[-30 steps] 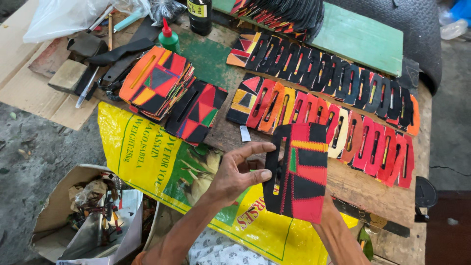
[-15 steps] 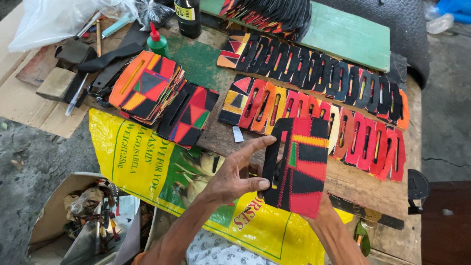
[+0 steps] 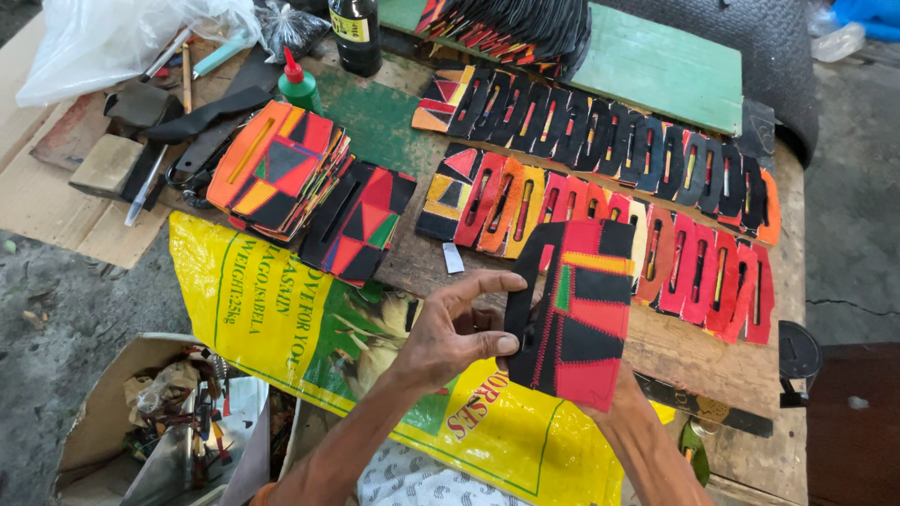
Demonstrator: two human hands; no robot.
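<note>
Head view looks down on a worn wooden surface crowded with bright patchwork pieces. Near the middle, the left hand pinches a panel at its left edge, thumb below and index finger stretched along the top of the black strip. The right hand is almost wholly hidden behind the panel; it seems to support the panel from the back, but I cannot tell how its fingers lie.

The panel hangs above the near edge of the surface, upright and tilted slightly to the right. It is a flat rectangle sewn from red, black, yellow and green patches, with light stitching lines and a long slot in the black strip. It looks pliable, like thin leather or rubber sheet.

To hold it well, keep the pinch on the edge, clear of the stitching, and let the hidden hand carry the weight so the sheet does not fold.

Two rows of similar slotted pieces lie overlapped on the far and right side. Two stacks sit to the left, beside a green bottle with a red tip. A yellow sack drapes over the near edge.
</note>
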